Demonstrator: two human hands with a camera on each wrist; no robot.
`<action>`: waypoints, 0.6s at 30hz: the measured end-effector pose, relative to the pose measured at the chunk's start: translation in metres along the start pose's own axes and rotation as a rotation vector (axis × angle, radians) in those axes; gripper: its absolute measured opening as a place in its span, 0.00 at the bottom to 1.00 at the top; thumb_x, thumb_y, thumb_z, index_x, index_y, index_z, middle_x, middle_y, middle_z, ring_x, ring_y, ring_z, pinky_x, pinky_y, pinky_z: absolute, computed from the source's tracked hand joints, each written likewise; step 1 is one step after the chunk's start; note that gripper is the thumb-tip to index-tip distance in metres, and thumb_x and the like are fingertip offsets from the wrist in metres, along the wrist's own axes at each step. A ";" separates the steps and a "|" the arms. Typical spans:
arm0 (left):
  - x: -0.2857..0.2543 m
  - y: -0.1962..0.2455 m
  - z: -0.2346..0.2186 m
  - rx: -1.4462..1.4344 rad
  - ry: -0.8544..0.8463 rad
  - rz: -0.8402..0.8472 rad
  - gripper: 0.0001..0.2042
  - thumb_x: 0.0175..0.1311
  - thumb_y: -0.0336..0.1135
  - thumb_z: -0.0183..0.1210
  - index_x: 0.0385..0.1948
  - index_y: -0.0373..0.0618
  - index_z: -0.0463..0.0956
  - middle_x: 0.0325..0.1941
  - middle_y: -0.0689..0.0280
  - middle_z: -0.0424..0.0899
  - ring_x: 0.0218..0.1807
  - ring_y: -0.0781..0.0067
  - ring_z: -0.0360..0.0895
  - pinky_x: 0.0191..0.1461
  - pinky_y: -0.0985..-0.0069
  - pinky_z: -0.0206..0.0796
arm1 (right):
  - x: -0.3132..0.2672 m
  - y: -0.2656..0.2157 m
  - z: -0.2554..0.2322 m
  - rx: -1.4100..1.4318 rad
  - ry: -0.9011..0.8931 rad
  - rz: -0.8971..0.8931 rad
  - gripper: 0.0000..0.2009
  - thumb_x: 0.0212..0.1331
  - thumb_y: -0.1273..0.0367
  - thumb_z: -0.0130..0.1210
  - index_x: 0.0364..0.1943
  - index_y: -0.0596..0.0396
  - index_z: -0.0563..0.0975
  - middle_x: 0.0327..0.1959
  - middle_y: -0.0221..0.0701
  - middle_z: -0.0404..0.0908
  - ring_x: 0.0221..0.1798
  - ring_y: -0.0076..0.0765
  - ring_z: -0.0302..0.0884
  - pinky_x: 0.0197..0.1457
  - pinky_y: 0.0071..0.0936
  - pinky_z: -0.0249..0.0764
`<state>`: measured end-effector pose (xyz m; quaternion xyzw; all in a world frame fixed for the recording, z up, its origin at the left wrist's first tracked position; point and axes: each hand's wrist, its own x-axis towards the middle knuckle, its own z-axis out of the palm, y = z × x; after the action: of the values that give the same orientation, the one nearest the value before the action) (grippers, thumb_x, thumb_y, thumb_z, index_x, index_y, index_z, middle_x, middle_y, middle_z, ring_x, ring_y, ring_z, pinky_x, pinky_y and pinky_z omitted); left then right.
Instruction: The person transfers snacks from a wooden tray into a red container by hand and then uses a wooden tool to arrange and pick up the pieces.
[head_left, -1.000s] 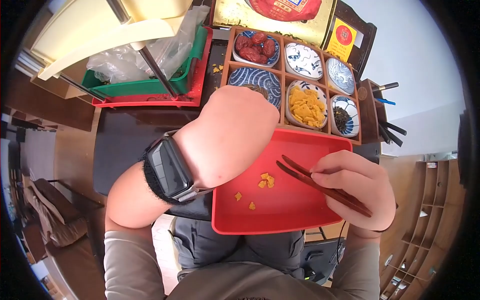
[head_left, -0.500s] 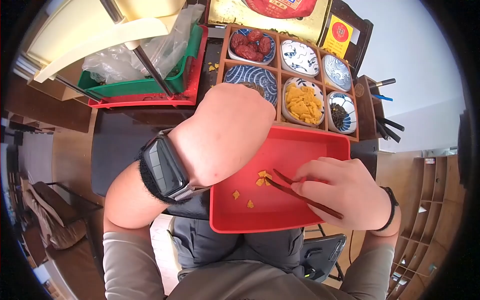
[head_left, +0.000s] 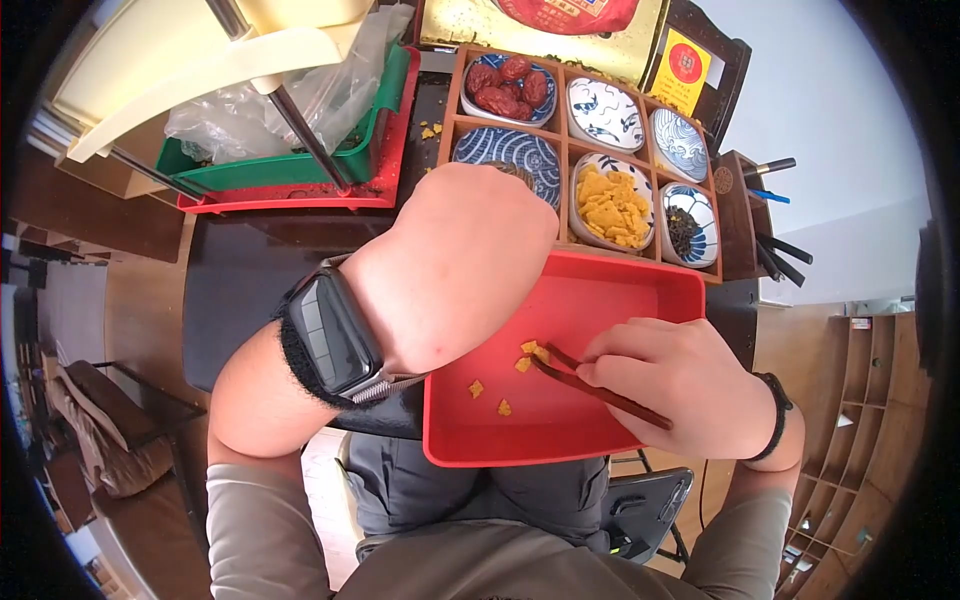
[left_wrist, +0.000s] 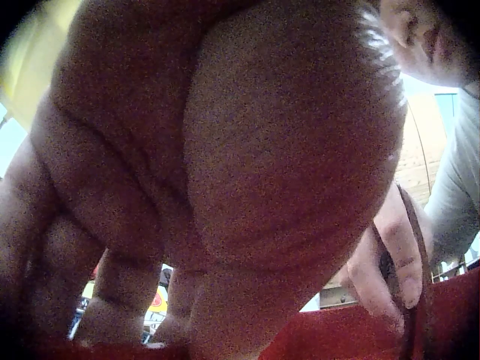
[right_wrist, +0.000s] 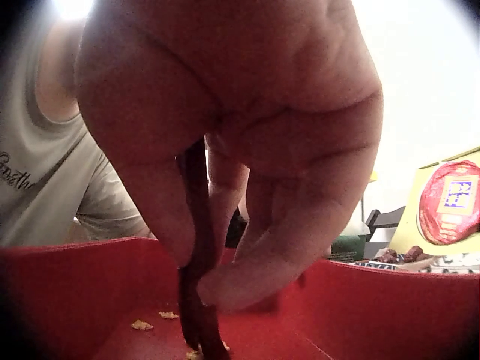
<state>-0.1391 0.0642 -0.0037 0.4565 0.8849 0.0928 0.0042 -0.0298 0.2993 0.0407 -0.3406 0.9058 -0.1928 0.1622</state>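
Note:
My right hand (head_left: 680,390) grips dark wooden tweezers (head_left: 610,392) between thumb and fingers. Their tips straddle a cluster of yellow flakes (head_left: 524,364) on the floor of the red tray (head_left: 600,290). Two loose flakes (head_left: 476,389) lie nearer the tray's left side. In the right wrist view the tweezers (right_wrist: 199,262) point straight down among the flakes. My left hand (head_left: 455,265) holds the tray at its far left corner, back of the hand up. Its fingers (left_wrist: 116,292) reach down to the red rim in the left wrist view; their tips are hidden.
Behind the tray, a divided wooden box (head_left: 561,190) holds bowls of red dates (head_left: 510,90), yellow flakes (head_left: 612,208) and dark tea leaves (head_left: 684,232). A green bin (head_left: 270,172) with plastic bags stands at left. Pens fill a wooden holder (head_left: 735,220) at right.
My right hand has moved left and turned over more, bringing the tweezer tips from above the tray's middle right to the flake cluster. The left hand stays in place.

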 end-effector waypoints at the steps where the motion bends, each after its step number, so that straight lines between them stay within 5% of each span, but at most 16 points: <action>1: 0.000 0.000 0.000 0.002 -0.004 -0.004 0.06 0.65 0.31 0.61 0.31 0.41 0.84 0.31 0.51 0.87 0.40 0.44 0.88 0.46 0.52 0.80 | 0.000 0.000 0.000 0.007 0.000 0.004 0.10 0.61 0.72 0.66 0.45 0.54 0.81 0.47 0.35 0.84 0.48 0.47 0.87 0.42 0.41 0.85; 18: 0.000 -0.001 0.001 -0.019 0.034 0.016 0.06 0.64 0.31 0.61 0.30 0.41 0.85 0.31 0.51 0.87 0.41 0.44 0.88 0.46 0.52 0.80 | -0.003 0.002 -0.009 0.161 -0.152 0.068 0.18 0.62 0.75 0.62 0.56 0.62 0.77 0.53 0.45 0.81 0.52 0.60 0.86 0.50 0.47 0.85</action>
<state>-0.1400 0.0635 -0.0046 0.4618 0.8802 0.1091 -0.0072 -0.0327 0.3047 0.0484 -0.3092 0.8836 -0.2329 0.2636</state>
